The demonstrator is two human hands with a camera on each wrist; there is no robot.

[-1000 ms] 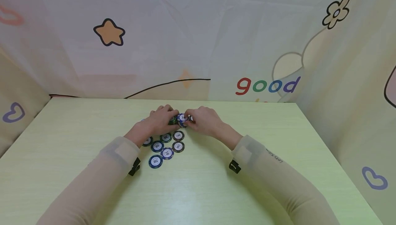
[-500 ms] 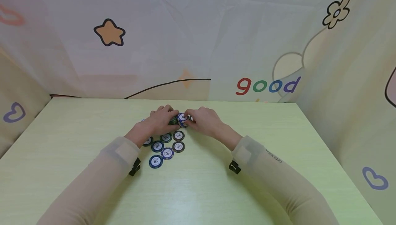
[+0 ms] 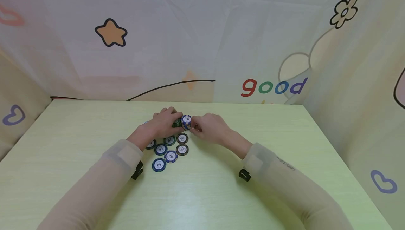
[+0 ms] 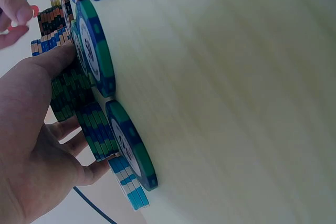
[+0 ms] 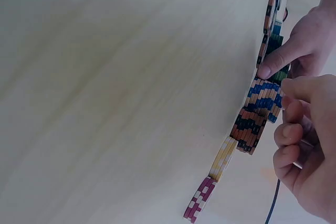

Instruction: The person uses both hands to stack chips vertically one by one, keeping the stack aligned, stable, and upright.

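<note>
The pale worktop (image 3: 209, 198) runs broad to both sides and toward the person, its far edge near, beyond the hands. The left hand (image 3: 164, 122) bends around the green stack (image 4: 68, 95) — thumb in front, fingers behind. The right hand (image 3: 212, 127), fingers curled and seemingly holding nothing, is right beside the blue stack (image 3: 186, 119) — contact is hard to judge. That stack stands upright, its "10" face up, in a row running left to right. Loose chips (image 3: 161, 149) lie flat nearer the person.

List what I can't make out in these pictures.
- Head view: most of the green stack, covered by the left hand.
- Head view: the yellow stack and maroon stack, hidden behind the right hand.
- Left wrist view: most of the right hand, cut off by the picture's left edge.
- Head view: sleeve lettering, too small and blurred.
</note>
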